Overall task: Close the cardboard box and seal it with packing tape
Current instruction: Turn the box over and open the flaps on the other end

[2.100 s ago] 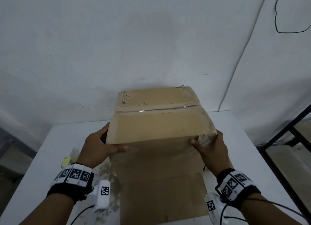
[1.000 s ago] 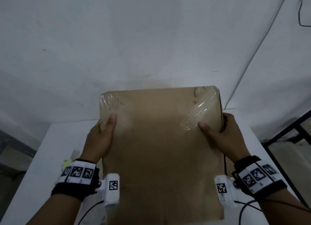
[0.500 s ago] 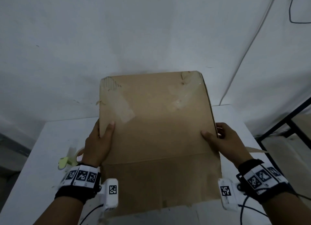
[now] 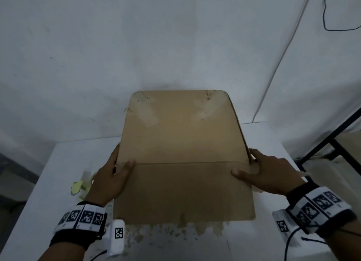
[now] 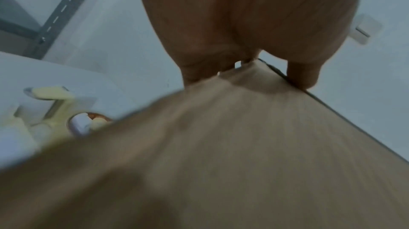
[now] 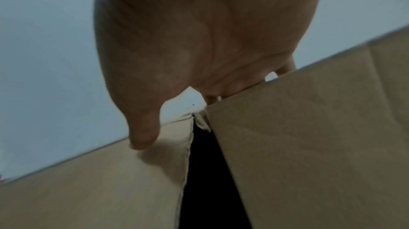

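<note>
The brown cardboard box [image 4: 181, 143] stands on the white table [image 4: 58, 163], its near face toward me with a flap hanging down below a fold line. Old clear tape patches show near its upper corners. My left hand [image 4: 111, 176] grips the box's left edge, thumb on the front at the fold, fingers behind. My right hand [image 4: 261, 174] grips the right edge the same way. In the left wrist view the left hand [image 5: 243, 68] pinches the box edge [image 5: 221, 145]. In the right wrist view the right hand [image 6: 177, 96] holds the box [image 6: 309, 145] beside a dark gap between panels.
A pale yellow tape dispenser [image 4: 80, 184] lies on the table just left of my left hand, also seen as the dispenser [image 5: 55, 107] in the left wrist view. A black metal frame [image 4: 332, 135] stands off the table's right side. White walls stand close behind.
The box was tipped up and turned so a broad face stands toward me. Both hands slid down from the upper corners to the fold line at the sides.
</note>
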